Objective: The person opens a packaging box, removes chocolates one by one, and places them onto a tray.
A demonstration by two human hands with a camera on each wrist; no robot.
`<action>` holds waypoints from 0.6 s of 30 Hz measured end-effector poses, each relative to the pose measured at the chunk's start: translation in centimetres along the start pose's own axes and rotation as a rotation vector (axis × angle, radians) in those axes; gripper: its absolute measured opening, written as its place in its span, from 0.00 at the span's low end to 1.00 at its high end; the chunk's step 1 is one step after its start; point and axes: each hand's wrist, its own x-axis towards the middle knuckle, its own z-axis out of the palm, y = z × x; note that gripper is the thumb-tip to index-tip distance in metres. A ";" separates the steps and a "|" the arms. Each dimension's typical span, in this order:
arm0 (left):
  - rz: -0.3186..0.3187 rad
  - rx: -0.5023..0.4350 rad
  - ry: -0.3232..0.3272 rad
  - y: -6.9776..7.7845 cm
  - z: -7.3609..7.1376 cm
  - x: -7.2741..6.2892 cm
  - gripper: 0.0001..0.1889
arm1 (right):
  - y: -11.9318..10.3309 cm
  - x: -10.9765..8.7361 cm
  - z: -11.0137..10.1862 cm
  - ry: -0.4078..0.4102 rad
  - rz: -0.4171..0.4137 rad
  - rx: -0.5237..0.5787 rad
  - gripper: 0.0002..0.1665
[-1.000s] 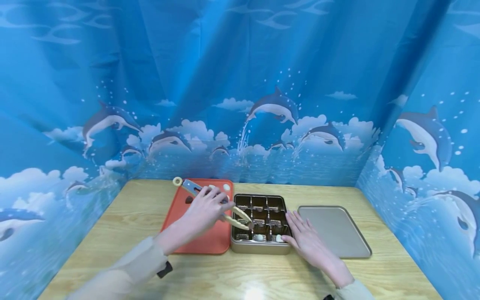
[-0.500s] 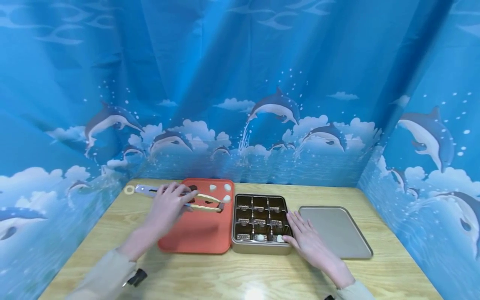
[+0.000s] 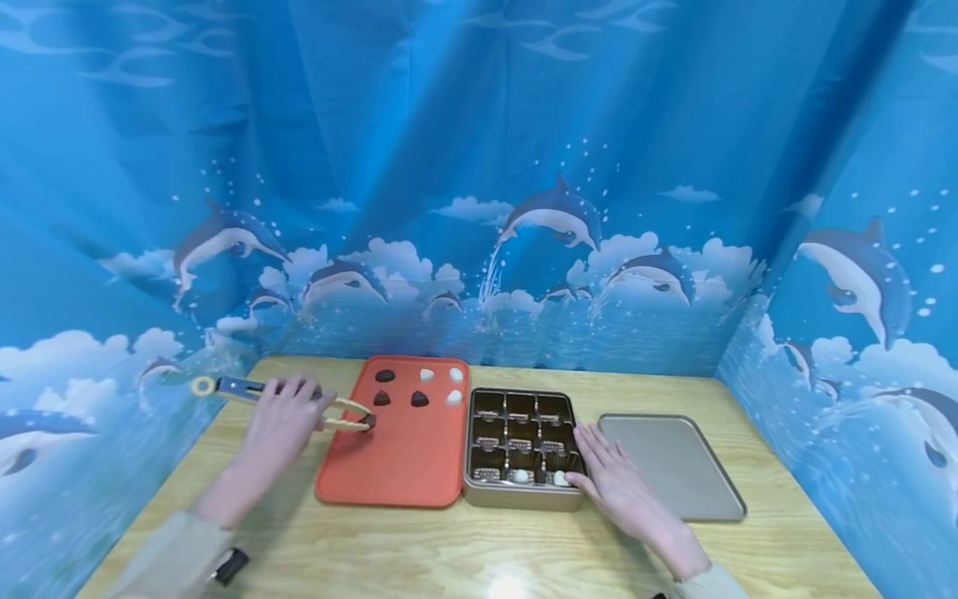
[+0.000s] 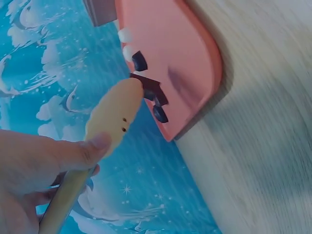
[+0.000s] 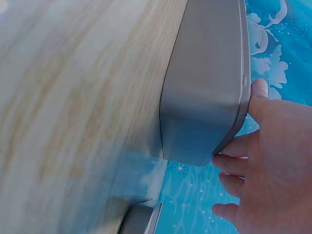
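My left hand (image 3: pixel 288 416) grips a pair of tongs (image 3: pixel 239 388) with cream-coloured ends, thumb pressed on one arm in the left wrist view. Between the tong tips is a dark chocolate-like piece (image 3: pixel 367 422), above the left part of the red tray (image 3: pixel 404 466). Dark pieces (image 3: pixel 419 399) and white pieces (image 3: pixel 453 398) lie toward the tray's far side. My right hand (image 3: pixel 617 487) rests with straight fingers along the right rim of a metal tin (image 3: pixel 524 497). Inside is a brown divided insert (image 3: pixel 521 420); two front compartments each hold a white piece (image 3: pixel 520 475).
A flat metal lid (image 3: pixel 674 466) lies right of the tin on the wooden table (image 3: pixel 419 549). The tin stands close against the red tray's right edge. A blue dolphin-print curtain (image 3: pixel 479 208) rises behind and at both sides of the table.
My left hand has moved left from the tin to over the red tray with the tongs, the dark piece still at their tips. My right hand stays on the tin's rim.
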 end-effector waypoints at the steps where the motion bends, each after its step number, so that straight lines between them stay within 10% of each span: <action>1: 0.013 0.017 -0.001 0.0 0.2 0.0 0.21 | 0.0 0.0 0.0 0.000 0.001 -0.002 0.43; 18: -0.017 0.010 -0.115 1.4 0.8 1.4 0.24 | 0.2 0.1 0.0 -0.016 0.009 0.013 0.43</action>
